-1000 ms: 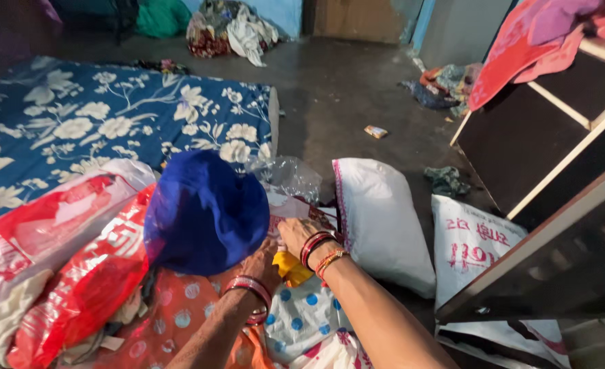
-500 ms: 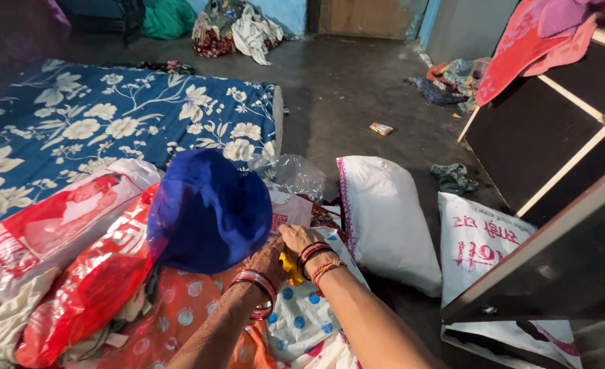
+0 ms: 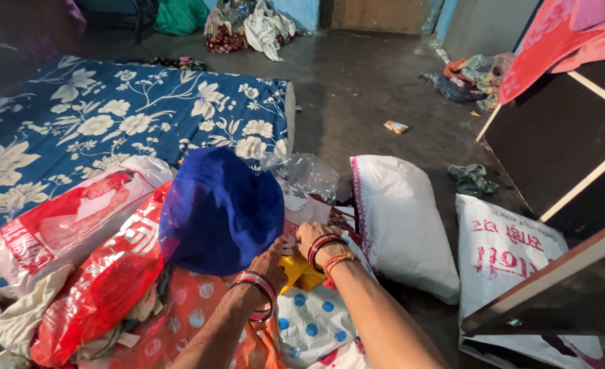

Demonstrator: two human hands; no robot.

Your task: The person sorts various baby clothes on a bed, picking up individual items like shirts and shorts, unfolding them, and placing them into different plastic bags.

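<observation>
A bulging blue cloth bundle (image 3: pixel 222 208) rests on a heap of bags in front of me. My left hand (image 3: pixel 272 260), with red bangles on the wrist, presses against its lower right edge. My right hand (image 3: pixel 311 236), also bangled, reaches in just beside it, fingers tucked under the bundle's edge by a printed packet. A yellow cloth (image 3: pixel 301 272) lies right below both wrists. Whether either hand grips anything is hidden by the bundle and the wrists.
Red plastic bags (image 3: pixel 104 280) and a red-and-white packet (image 3: pixel 57 222) lie to the left on a blue floral mattress (image 3: pixel 111 116). An orange dotted cloth (image 3: pixel 193 314), white pillow-like sack (image 3: pixel 401 219), printed white sack (image 3: pixel 507 253) and dark cabinet (image 3: pixel 575 137) surround me.
Both hands have stayed at the blue bundle's lower right edge; the view has shifted slightly, with the bundle sitting a little higher and fuller.
</observation>
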